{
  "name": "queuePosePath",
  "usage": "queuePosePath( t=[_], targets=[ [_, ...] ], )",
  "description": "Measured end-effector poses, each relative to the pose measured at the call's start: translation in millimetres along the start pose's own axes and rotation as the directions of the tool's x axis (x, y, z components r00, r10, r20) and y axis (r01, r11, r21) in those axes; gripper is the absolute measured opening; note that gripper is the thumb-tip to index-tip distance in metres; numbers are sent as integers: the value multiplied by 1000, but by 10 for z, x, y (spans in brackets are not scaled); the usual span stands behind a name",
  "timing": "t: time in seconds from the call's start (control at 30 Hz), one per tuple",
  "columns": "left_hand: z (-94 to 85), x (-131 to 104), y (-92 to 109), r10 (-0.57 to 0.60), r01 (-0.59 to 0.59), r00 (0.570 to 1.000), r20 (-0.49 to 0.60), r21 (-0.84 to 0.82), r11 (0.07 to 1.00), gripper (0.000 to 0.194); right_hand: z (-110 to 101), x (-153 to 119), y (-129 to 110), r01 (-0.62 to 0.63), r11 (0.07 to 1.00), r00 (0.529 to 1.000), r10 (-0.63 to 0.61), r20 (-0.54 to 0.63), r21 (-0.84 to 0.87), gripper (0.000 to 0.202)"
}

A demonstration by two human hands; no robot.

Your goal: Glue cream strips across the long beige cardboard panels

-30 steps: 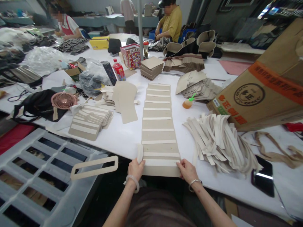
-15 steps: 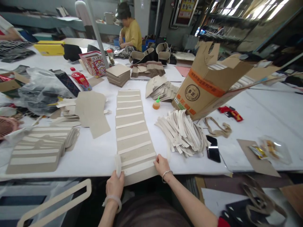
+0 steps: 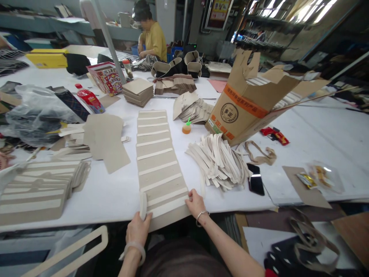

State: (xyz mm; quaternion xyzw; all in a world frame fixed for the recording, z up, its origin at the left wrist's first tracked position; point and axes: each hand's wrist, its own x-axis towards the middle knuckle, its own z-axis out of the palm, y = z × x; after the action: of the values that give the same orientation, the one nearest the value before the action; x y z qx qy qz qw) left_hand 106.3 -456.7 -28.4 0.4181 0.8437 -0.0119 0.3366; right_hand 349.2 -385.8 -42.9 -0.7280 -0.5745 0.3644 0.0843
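A row of overlapping grey-beige cardboard pieces (image 3: 158,167), each with a white strip across it, runs from the table's front edge toward the back. At its near left corner my left hand (image 3: 138,227) is closed round white strips (image 3: 143,206) that stand curled above the fingers. My right hand (image 3: 196,206) pinches at the right edge of the nearest piece, where the end of a white strip (image 3: 168,206) lies. That strip stretches across the piece between both hands. The nearest piece overhangs the table edge.
Right of the row lies a heap of loose strips (image 3: 219,161), with a phone (image 3: 255,179) beside it. Behind stand a cardboard box (image 3: 230,111) and a small glue bottle (image 3: 186,127). Stacked striped pieces (image 3: 37,188) lie left. A person in yellow (image 3: 155,40) sits across the table.
The view has shifted slightly, so the table's things appear a little further left. Both hands keep their places at the nearest piece, the left a touch lower in the picture.
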Motion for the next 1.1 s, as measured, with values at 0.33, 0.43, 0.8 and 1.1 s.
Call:
queuePosePath(
  t=[0.33, 0.43, 0.8, 1.1],
  targets=[
    [-29, 10, 52, -26, 25, 1000, 13, 37, 999, 49, 0, 53, -22, -81, 997, 997, 81, -15, -13, 8],
    [-40, 16, 52, -31, 29, 999, 27, 40, 999, 49, -9, 100, -21, -105, 994, 994, 105, -4, -31, 9],
    [-51, 42, 55, -49, 46, 998, 41, 63, 997, 49, -78, 155, -38, -119, 991, 989, 124, 78, -61, 7],
    [-89, 17, 116, -32, 29, 999, 40, 73, 997, 49, -96, 154, -51, -84, 988, 991, 97, 96, -132, 6]
  ],
)
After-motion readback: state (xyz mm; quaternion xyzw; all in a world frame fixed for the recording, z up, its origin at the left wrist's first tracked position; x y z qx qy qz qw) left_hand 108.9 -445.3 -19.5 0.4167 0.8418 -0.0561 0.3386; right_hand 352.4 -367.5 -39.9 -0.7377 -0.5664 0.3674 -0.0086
